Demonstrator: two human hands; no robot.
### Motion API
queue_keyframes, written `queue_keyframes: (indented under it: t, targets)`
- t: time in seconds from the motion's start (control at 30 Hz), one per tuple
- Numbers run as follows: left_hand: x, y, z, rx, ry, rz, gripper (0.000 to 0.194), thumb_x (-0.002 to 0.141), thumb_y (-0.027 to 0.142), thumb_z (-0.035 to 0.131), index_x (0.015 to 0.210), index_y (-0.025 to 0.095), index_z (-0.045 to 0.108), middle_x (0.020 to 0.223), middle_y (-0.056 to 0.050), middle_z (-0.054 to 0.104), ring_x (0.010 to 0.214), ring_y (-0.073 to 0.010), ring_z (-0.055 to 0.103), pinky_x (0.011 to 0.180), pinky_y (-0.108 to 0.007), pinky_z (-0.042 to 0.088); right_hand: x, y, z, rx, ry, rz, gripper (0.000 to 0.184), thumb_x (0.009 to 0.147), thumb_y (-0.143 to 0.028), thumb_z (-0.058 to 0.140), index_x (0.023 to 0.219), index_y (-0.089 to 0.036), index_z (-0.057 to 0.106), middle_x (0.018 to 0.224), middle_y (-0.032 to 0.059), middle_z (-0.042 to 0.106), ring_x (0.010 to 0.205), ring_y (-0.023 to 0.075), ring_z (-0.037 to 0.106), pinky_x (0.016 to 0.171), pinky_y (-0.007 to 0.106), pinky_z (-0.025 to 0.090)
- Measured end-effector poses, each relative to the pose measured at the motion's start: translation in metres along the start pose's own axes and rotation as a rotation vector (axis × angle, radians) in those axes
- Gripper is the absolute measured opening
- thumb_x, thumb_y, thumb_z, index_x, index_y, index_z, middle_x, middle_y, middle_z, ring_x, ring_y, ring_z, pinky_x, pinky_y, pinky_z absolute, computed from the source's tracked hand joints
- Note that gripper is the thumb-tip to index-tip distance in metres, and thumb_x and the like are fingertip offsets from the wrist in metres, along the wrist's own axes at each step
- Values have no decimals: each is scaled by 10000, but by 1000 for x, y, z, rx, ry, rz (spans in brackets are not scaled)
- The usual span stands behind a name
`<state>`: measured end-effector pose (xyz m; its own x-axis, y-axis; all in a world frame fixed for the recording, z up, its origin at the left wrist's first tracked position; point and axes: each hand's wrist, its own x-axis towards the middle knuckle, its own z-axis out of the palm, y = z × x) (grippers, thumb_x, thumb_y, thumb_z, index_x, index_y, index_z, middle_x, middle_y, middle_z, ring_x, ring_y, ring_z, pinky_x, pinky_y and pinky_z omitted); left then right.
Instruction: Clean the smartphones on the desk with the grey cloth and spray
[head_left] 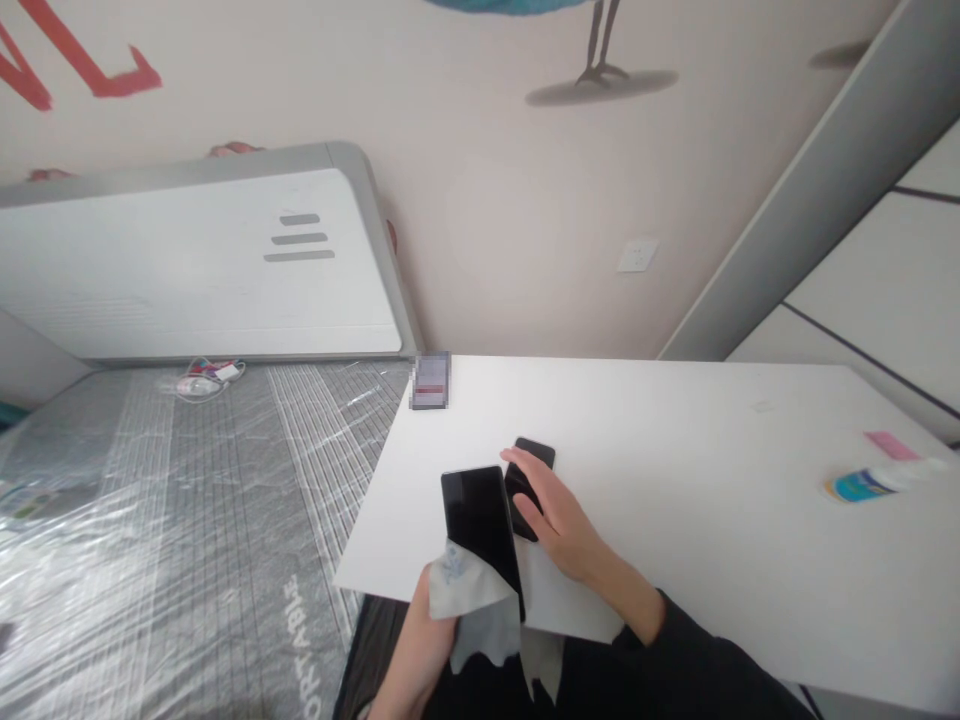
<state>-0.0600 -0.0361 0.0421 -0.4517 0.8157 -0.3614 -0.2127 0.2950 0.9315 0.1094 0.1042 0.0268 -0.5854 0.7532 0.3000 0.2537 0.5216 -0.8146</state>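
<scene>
My left hand (424, 640) holds a white wipe cloth (472, 600) against the near end of a black phone (480, 520), which is lifted above the near left part of the white table (675, 470). My right hand (551, 510) lies over a second black phone (534, 455) that rests flat on the table; its fingers are stretched out on the phone. The two phones sit side by side, almost touching.
A small blurred card or phone (430, 381) lies at the table's far left corner. A blue-and-white bottle (874, 482) and a pink slip (891, 445) lie at the right. Left of the table is a plastic-wrapped mattress (187, 520) with a cable bundle (206, 377).
</scene>
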Motion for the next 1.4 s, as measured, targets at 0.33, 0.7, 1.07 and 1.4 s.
queue_keyframes:
  t: [0.33,0.7,1.07,1.4]
  targets:
    - [55,33,-18,484,-113,319,197,780,431,712,869,256,734,1008,-117,816,1017,-376,752,962,-501,585,-20,10,-42,-254,-314,18,417,946,-283,668,1361,-248,673,1669,121,435,1602,393,247,1258,749,50]
    - [62,23,36,919,11,422,421,921,223,515,1341,212,489,1069,-119,751,996,-357,748,856,-515,569,-65,48,-101,-240,50,149,419,1052,-282,483,1463,-274,568,1506,119,599,1406,293,563,1209,588,436]
    - [47,33,17,1160,36,693,805,871,83,514,1616,156,218,1606,-220,347,1490,-427,371,1174,-667,407,-43,56,-100,-225,11,77,615,937,-100,440,1514,-286,544,1499,77,608,1405,261,550,1228,558,425]
    - [-17,-11,95,1279,-264,827,773,943,431,687,1554,112,338,1406,-239,598,1270,-424,614,977,-550,568,-52,51,-99,-279,70,207,447,946,-248,553,1387,-246,630,1322,122,672,1254,325,606,1119,593,491]
